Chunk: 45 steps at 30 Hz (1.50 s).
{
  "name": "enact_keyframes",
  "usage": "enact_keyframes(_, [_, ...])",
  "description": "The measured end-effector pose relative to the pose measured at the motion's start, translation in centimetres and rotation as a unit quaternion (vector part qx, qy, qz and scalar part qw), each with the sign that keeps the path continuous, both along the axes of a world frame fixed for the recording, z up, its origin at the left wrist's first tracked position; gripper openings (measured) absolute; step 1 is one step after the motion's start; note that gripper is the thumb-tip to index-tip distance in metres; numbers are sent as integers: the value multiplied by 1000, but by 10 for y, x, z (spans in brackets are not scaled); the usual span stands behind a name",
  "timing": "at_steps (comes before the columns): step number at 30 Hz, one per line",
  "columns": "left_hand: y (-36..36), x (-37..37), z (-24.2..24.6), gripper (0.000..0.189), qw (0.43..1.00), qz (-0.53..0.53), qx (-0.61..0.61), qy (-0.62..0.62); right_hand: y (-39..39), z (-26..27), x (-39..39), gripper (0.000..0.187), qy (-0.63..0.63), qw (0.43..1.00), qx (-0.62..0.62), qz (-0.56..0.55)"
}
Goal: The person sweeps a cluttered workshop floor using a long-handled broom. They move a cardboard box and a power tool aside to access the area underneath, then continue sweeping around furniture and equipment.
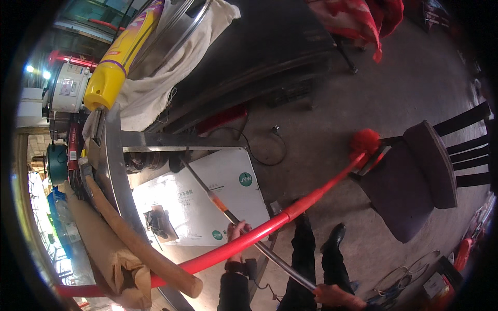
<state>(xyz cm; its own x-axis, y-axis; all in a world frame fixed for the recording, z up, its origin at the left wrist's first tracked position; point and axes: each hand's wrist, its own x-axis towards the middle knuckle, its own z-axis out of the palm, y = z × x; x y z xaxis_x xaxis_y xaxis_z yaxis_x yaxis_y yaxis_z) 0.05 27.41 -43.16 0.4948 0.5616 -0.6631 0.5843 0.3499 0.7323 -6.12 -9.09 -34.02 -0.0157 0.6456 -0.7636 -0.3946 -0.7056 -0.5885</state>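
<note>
My left hand [235, 230] grips the middle of a thin metal pole [278, 262] with an orange section. My right hand [336, 296] is closed round the pole's near end at the bottom. The pole slants up to the left, and its far end lies over a white printed carton [221, 175] on the floor. Above it in view crosses a long red pole [249, 237] with a red brush head [365, 142], partly covering my left hand. The brush head appears in front of the chair. What the thin pole's far end carries is unclear.
A metal-framed rack [113, 171] on the left holds a yellow spray can [113, 66], a wooden tool handle [136, 241] and a brown paper-wrapped parcel [105, 248]. A dark padded chair [400, 190] stands at right. A cable [282, 149] and coiled cords [404, 278] lie on the floor.
</note>
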Motion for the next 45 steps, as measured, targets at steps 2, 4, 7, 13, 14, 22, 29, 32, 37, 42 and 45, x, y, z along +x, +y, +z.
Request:
enact_keyframes(2, [-29,-19,5,17,998,34,-38,-25,-44,-7,-1,10,-127,985,37,108])
enact_keyframes(4, [-57,-38,16,17,988,4,-157,-6,-93,0,-24,8,-480,846,154,177])
enact_keyframes(7, [-112,-68,26,21,978,2,-209,23,-147,24,-68,10,-415,904,58,83])
enact_keyframes(13, [-237,-121,45,11,884,81,-433,158,-268,135,-94,18,-222,935,-276,5])
enact_keyframes(14, [-255,-125,49,7,866,70,-479,125,-280,149,-104,17,-247,923,-293,-15])
enact_keyframes(22, [-298,-81,51,18,858,18,-493,146,-302,158,-164,19,-274,885,-374,-35])
enact_keyframes(29, [-264,9,9,20,905,-108,-408,51,-261,48,-160,32,14,812,-431,-393])
enact_keyframes(32, [-236,35,-8,21,921,-62,-385,9,-224,19,-132,16,-297,866,-388,-105])
enact_keyframes(37, [-187,68,-21,25,951,-103,-291,6,-147,-8,-75,20,-214,902,-346,-141])
enact_keyframes(42, [-136,76,-59,32,969,-33,-243,-28,-84,-14,-31,37,-187,935,-236,-187])
enact_keyframes(45, [-111,67,-91,29,961,-23,-262,-84,-64,-10,-22,63,-240,932,-171,-211])
